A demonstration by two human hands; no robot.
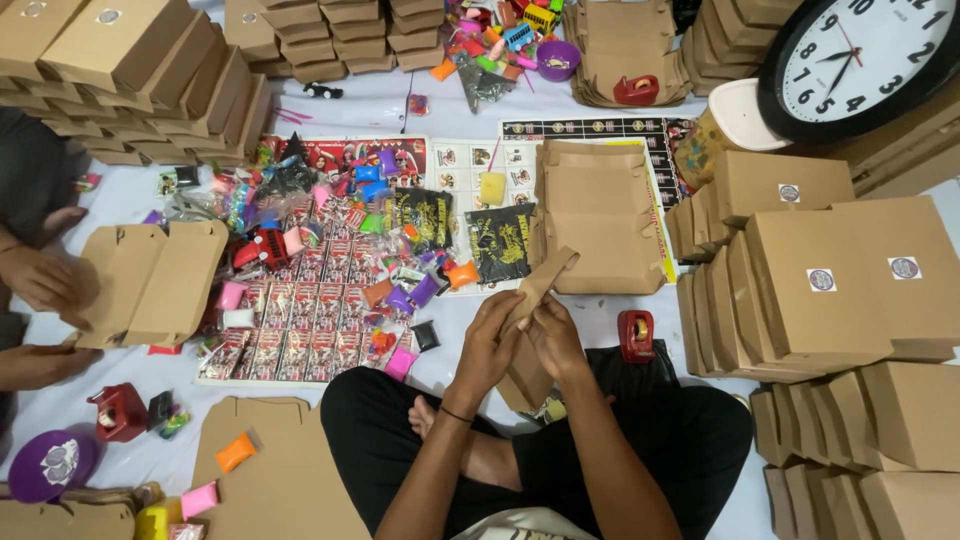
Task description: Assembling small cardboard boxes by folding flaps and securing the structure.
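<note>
I sit cross-legged on the floor with both hands raised over my lap. My left hand [487, 345] and my right hand [555, 340] both grip a flat brown cardboard box blank [540, 283], partly folded, its top flap sticking up toward a stack of flat blanks [600, 215]. More of the blank hangs down between my hands to my knees. A thin black band circles my left wrist.
Closed brown boxes [830, 280] are stacked at right and at top left. Small coloured toys and card packets [320, 300] cover the middle floor. A red tape dispenser [636, 335] stands beside my right knee. Another person's hands [45, 285] hold a box at left. A wall clock [860, 55] lies at top right.
</note>
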